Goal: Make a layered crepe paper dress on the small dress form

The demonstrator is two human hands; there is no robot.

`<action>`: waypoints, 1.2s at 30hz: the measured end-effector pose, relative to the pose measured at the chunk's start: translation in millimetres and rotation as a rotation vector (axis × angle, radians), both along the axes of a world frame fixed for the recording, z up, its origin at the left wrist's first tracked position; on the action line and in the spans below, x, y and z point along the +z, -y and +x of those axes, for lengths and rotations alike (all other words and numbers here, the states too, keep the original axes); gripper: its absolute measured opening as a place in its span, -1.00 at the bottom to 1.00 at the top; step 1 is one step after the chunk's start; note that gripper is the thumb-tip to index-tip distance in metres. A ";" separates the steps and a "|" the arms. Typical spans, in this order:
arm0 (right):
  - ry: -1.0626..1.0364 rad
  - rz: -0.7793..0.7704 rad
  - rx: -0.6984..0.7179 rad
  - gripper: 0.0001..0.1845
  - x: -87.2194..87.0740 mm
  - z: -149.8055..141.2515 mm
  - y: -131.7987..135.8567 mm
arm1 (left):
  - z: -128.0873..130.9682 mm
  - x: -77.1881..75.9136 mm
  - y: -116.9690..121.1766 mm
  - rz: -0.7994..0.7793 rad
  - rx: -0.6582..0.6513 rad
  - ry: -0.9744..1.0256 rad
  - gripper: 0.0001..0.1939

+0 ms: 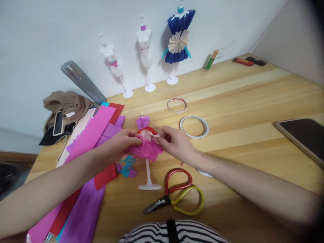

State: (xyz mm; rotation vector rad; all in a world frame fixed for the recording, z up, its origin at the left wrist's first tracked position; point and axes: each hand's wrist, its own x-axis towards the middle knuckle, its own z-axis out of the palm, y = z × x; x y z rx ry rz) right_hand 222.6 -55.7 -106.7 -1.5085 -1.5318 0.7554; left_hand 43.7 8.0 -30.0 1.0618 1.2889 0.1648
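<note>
At the far left of the counter [253, 98], a brown fabric item [64, 103] sits beside a silver bottle [83, 81] leaning on the wall. Next, long sheets of paper [91, 133] in pink, purple, red and blue lie overlapped. A bare white mannequin [108, 52] with a pink and teal band stands at the back. Nearer, the left hand [126, 139] is nearly closed, thumb and fingers pinching the pink skirt [148, 150] of a small dress form [148, 172]. Blue and purple cutouts [128, 167] lie below that hand. The dress form stands upright between the hands, its round base on the counter, with a purple top and some red at the waist. Behind it is a second white mannequin [144, 40]; in front lie open scissors [167, 200] with red and yellow handles. The right hand [177, 141], thumb against fingers, pinches a pale strip [155, 135] at the waist. Farther right come a mannequin in a blue dress [174, 25], two tape rings [207, 128], a green tube [210, 61], flat packets [243, 61] and a dark-screened device [305, 136].
</note>
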 end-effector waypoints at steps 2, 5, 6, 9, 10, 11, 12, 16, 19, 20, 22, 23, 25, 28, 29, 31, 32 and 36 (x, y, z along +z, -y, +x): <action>-0.024 -0.012 0.006 -0.73 -0.2 -0.1 0.0 | -1.4 -0.5 -1.9 0.011 -0.003 -0.010 -0.87; -0.053 -0.025 0.007 -0.73 -0.6 -0.1 -0.1 | -1.2 -0.4 -3.9 0.007 -0.004 -0.019 -0.89; -0.062 -0.029 0.005 -0.73 -0.6 -0.1 -0.2 | -0.6 0.0 -4.3 -0.005 -0.015 -0.011 -0.89; -0.087 -0.039 0.007 -0.73 -0.7 -0.3 -0.6 | 2.2 2.0 -4.9 -0.073 -0.058 0.045 -0.89; -0.094 -0.042 0.007 -0.74 -0.7 -0.3 -0.7 | 3.1 2.5 -4.9 -0.094 -0.066 0.065 -0.90; -0.101 -0.044 0.007 -0.74 -0.8 -0.3 -0.9 | 3.9 2.7 -5.0 -0.109 -0.068 0.076 -0.90; -0.106 -0.047 0.007 -0.75 -0.9 -0.2 -1.0 | 4.5 2.4 -5.2 -0.115 -0.066 0.076 -0.91; -0.125 -0.050 0.013 -0.75 -2.1 0.0 -1.4 | 4.8 -1.6 -7.9 -0.092 -0.020 0.037 -0.93; -0.138 -0.050 0.026 -0.73 -3.3 -0.1 -1.2 | 5.7 -3.9 -11.3 -0.075 0.004 0.036 -0.92; -0.141 -0.049 0.030 -0.73 -3.7 -0.1 -1.2 | 6.7 -4.2 -12.2 -0.067 0.012 0.035 -0.92; -0.146 -0.048 0.037 -0.72 -4.2 -0.1 -1.1 | 9.7 -4.2 -13.5 -0.055 0.027 0.025 -0.93; -0.147 -0.048 0.040 -0.71 -4.4 -0.1 -1.2 | 11.6 -4.2 -13.8 -0.052 0.031 0.018 -0.93; -0.151 -0.046 0.045 -0.71 -4.8 0.1 -1.3 | 15.7 -4.0 -13.8 -0.051 0.024 -0.001 -0.93; -0.152 -0.044 0.055 -0.69 -5.4 0.6 -1.4 | 21.5 -2.7 -12.5 -0.046 -0.002 -0.021 -0.94; -0.152 -0.043 0.059 -0.69 -5.5 0.8 -1.4 | 23.0 -1.8 -11.8 -0.048 -0.007 -0.025 -0.95; -0.151 -0.041 0.068 -0.68 -5.8 1.2 -1.3 | 25.3 0.5 -10.4 -0.058 -0.001 -0.025 -0.93; -0.151 -0.041 0.071 -0.68 -6.0 1.5 -1.2 | 25.9 1.7 -9.7 -0.066 0.004 -0.025 -0.91; -0.150 -0.042 0.070 -0.67 -7.2 2.0 -1.1 | 25.1 4.4 -8.8 -0.093 0.000 -0.023 -0.82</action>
